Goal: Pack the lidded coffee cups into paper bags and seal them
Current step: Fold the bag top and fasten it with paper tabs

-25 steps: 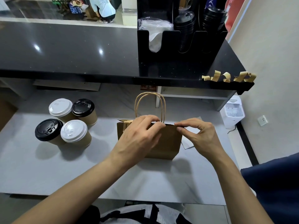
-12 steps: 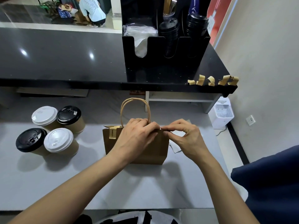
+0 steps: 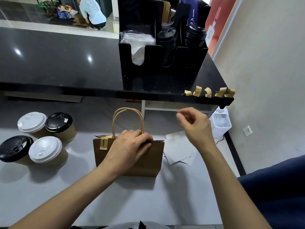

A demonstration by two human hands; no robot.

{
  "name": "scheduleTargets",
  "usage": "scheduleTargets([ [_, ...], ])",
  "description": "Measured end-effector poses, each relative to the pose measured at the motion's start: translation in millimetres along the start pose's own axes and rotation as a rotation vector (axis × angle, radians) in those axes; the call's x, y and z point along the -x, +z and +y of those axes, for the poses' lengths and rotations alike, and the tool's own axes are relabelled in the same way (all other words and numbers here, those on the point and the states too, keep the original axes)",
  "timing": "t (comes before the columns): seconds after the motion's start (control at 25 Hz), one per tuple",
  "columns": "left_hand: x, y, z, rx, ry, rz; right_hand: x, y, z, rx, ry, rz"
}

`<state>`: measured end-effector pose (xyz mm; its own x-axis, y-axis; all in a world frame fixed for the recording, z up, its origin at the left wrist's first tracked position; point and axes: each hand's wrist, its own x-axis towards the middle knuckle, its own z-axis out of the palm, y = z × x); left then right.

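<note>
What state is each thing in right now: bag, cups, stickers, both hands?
Paper bag: upright, top pressed closed, one sticker folded over its left top edge.
Left hand: grips the bag's top.
Right hand: raised off the bag, fingers loosely curled, holding nothing visible.
Four coffee cups: lidded, standing unpacked.
Sticker strips: hanging from the counter edge.

The bag [image 3: 146,161] was plain brown paper, dull and not shiny, with handles [image 3: 127,119] of twisted paper cord. A paper sticker [image 3: 103,143] sat on its top edge. The cups [image 3: 64,134] had brown paper sides that looked dull. Their lids [image 3: 45,148] were plastic, some white and some black, and a bit shiny. The worktop [image 3: 49,187] was pale, smooth and softly shiny. The black shelf [image 3: 57,63] above was very glossy and showed bright spots of light. The lid holder [image 3: 158,75] was smooth black plastic. Curly strips [image 3: 208,93] of brown paper tape stuck to the shelf edge.
</note>
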<state>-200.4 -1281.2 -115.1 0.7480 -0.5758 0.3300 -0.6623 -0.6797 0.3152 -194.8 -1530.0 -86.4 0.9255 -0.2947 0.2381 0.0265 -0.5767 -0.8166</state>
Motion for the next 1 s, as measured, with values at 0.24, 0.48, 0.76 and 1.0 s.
scheduleTargets([
  [0.24, 3.0, 0.8, 0.9, 0.014, -0.002, 0.015, -51.3, -9.1, -5.8, 0.342, 0.057, 0.182],
  [0.48, 3.8, 1.7, 1.5, 0.023, -0.012, 0.034, -76.6, 0.8, -2.6, 0.523, 0.092, 0.117],
  [0.76, 4.4, 3.0, 0.2, 0.026, -0.011, 0.008, -86.2, -3.1, -9.0, 0.388, 0.020, 0.125],
  [1.0, 4.9, 1.8, 0.9, 0.026, -0.001, 0.006, -86.5, -2.6, -13.3, 0.368, -0.040, 0.137],
])
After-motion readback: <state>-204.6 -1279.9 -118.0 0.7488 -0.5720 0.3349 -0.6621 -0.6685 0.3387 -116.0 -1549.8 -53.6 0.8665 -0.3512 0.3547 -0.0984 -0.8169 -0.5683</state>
